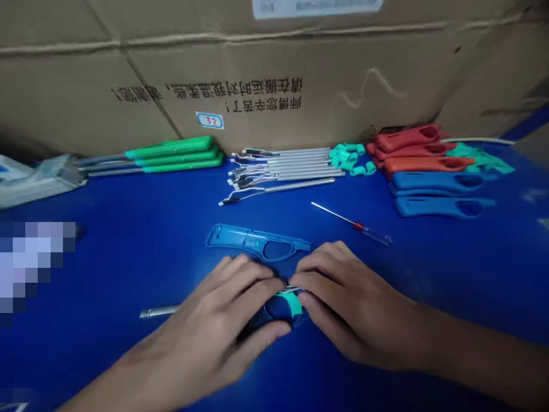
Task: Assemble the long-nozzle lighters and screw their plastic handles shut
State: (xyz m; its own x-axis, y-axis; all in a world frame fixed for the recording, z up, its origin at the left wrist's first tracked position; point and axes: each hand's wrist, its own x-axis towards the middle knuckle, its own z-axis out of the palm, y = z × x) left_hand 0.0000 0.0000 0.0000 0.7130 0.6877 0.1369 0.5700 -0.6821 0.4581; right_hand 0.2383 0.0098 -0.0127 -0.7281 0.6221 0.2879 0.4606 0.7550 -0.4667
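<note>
A person's left hand [223, 317] and right hand [364, 303] grip opposite ends of a dark blue plastic handle shell [257, 321] low over a blue table [128, 246], fingers bent close together. Between them show a teal plastic piece [295, 303] seated in the shell and thin white wires [291, 289] along its upper edge. A silver metal tube [158, 312] juts out past the left hand. Just beyond the hands lies a lighter blue plastic half-shell [234, 237], hollow side up; near it, to the right, rests a slim screwdriver with a red-and-clear handle [357, 225]. Behind, a row of wired silver rods [300, 167] lies between green-handled lighters [180, 155] and stacked red, orange and blue shells [433, 164].
</note>
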